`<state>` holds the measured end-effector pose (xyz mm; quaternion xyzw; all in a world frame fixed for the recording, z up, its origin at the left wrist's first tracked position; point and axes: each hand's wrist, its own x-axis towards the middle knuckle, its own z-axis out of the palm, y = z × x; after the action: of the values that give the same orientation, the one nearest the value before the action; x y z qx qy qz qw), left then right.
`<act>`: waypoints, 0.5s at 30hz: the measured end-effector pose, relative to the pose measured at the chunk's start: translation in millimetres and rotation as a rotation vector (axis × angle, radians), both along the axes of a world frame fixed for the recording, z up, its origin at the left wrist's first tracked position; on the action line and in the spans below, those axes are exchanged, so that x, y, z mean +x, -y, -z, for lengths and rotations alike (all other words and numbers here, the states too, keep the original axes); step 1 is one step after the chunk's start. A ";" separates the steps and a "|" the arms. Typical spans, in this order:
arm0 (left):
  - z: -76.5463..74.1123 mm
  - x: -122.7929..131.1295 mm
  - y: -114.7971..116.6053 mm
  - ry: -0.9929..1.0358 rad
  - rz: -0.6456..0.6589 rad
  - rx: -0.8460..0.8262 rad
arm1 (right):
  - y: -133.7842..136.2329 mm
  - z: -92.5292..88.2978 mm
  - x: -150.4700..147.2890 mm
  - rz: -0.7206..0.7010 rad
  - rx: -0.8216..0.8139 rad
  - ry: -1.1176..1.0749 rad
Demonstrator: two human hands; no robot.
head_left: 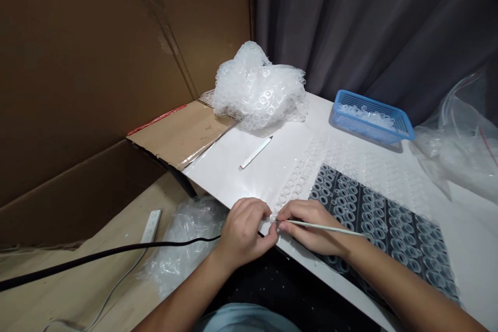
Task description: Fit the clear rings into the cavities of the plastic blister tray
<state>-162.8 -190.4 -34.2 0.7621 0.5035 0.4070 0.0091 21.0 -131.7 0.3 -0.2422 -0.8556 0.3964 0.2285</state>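
Note:
Close to the front edge of the white table (221, 176), my two hands meet fingertip to fingertip. My left hand (246, 228) is closed in a pinch at the near corner of a clear plastic sheet of rings (291, 187). Between the thumb and fingers of my right hand (311, 225) is a thin pale stick (330, 227), its back end reaching out over the wrist. The stick's front tip is at the pinched corner; the fingers partly hide that spot. Just right of my hands, more clear rings lie in rows on a dark sheet (360, 193), partly covered by my right forearm.
A heap of clear ringed plastic (260, 91) stands at the back. A slim white tool (256, 153) lies before it. At back right are a blue basket (371, 114) of clear pieces and a clear bag (462, 140). A black cable (116, 250) crosses at left, near a power strip (151, 225).

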 end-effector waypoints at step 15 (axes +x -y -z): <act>-11.7 4.4 -3.0 -0.061 -0.077 -0.241 | -5.9 4.1 5.3 0.287 0.338 -0.152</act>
<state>-158.4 -187.4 -22.6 0.7475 0.5778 0.3202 0.0697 26.3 -125.8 -3.7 -0.2891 -0.8470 0.2281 0.3834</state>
